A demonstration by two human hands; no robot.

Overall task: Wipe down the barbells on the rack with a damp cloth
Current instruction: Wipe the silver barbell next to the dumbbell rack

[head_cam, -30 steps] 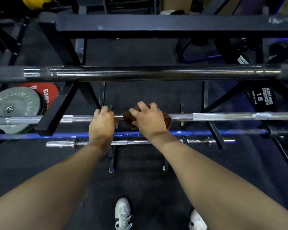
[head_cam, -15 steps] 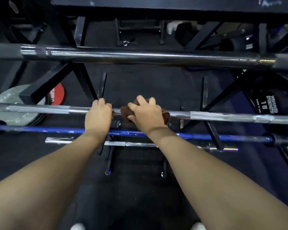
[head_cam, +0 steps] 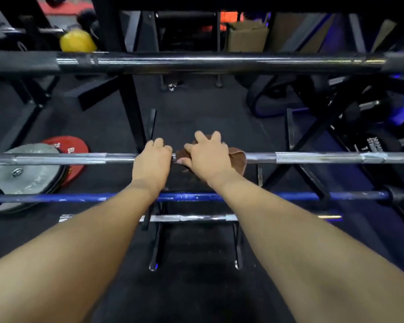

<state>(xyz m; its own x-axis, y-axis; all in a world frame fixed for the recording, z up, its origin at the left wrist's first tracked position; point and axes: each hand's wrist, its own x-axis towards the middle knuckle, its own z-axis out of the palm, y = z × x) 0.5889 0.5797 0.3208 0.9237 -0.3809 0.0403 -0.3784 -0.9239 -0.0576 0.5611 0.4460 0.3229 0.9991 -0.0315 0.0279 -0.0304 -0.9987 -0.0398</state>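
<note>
Several barbells lie across a black rack. A silver barbell (head_cam: 313,157) runs through the middle of the view. My left hand (head_cam: 152,165) grips its centre. Right beside it, my right hand (head_cam: 208,157) holds a brown cloth (head_cam: 238,157) wrapped over the same bar. A thick dark barbell (head_cam: 208,62) lies higher and farther away. A blue barbell (head_cam: 313,195) and a short chrome bar (head_cam: 196,217) sit lower, under my forearms.
Grey and red weight plates (head_cam: 21,176) lean on the floor at left. Black rack uprights (head_cam: 131,108) and cross braces (head_cam: 313,145) stand behind the bars. A yellow object (head_cam: 77,40) and a cardboard box (head_cam: 247,36) sit at the back. Black rubber floor (head_cam: 196,287) lies below.
My view has tilted upward, so my shoes have left the frame and the back of the room shows. Both hands keep their grip on the silver barbell, with little shift along it.
</note>
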